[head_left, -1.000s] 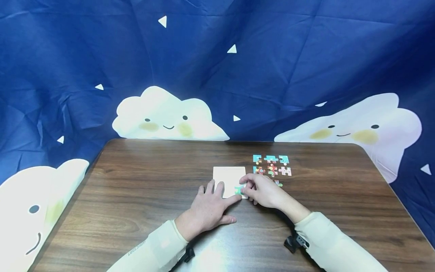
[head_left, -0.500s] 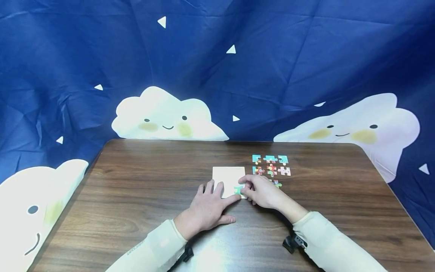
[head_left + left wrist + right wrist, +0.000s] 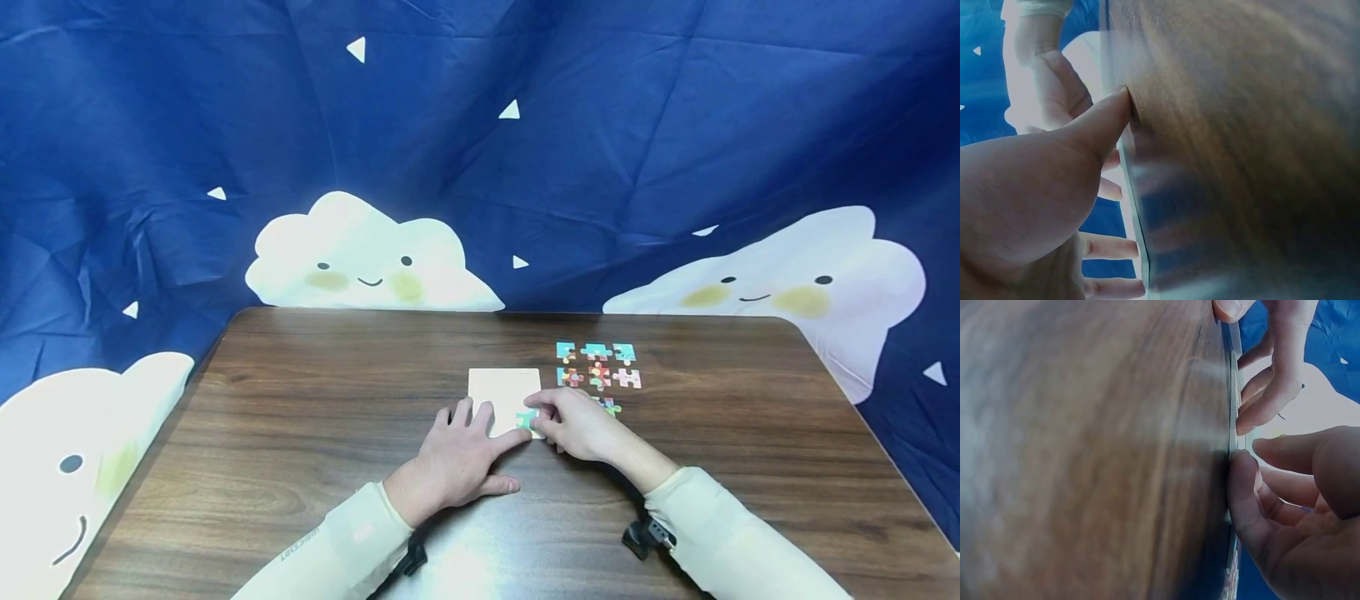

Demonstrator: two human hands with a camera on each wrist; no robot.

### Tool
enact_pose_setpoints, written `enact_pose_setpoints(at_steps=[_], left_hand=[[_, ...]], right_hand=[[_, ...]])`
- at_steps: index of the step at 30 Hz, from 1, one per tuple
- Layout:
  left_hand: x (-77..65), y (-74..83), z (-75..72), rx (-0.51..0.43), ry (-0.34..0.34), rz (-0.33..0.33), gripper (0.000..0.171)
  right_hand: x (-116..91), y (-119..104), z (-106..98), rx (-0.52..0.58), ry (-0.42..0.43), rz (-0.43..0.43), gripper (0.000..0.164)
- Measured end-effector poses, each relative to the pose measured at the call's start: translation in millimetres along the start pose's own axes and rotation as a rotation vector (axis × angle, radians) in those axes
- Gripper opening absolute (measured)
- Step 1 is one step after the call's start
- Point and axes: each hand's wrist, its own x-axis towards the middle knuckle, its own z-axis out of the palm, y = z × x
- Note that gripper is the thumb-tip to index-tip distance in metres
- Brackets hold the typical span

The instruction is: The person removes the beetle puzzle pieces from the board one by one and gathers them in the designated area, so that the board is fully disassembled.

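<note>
A white square puzzle board [image 3: 498, 385] lies flat on the table, with a green jigsaw piece [image 3: 524, 419] at its near right corner. My left hand [image 3: 461, 462] rests spread over the board's near left part, its fingers straight; in the left wrist view its thumb [image 3: 1113, 109] touches the tabletop. At the board's right edge, my right hand [image 3: 581, 423] pinches the green piece with curled fingers. Seen from the right wrist, the fingertips [image 3: 1244, 464] are down at the board's edge. Part of the green piece is hidden by the right hand.
Several loose jigsaw pieces [image 3: 596, 351] lie in rough rows right of the board, just beyond the right hand. The brown wooden table [image 3: 330, 375] extends to both sides. A blue cloth [image 3: 420, 125] with white clouds hangs behind its far edge.
Both hands and the green jigsaw piece stay nearly in place. The whole head view has shifted very slightly to the left.
</note>
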Motion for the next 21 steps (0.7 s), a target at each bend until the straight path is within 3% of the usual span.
enact_pose_setpoints(at_steps=[21], left_hand=[[0.5,2.2,-3.0,-0.004,-0.001,-0.009,0.070]], right_hand=[[6.2,-0.4,-2.1,0.016,-0.025,-0.001,0.025]])
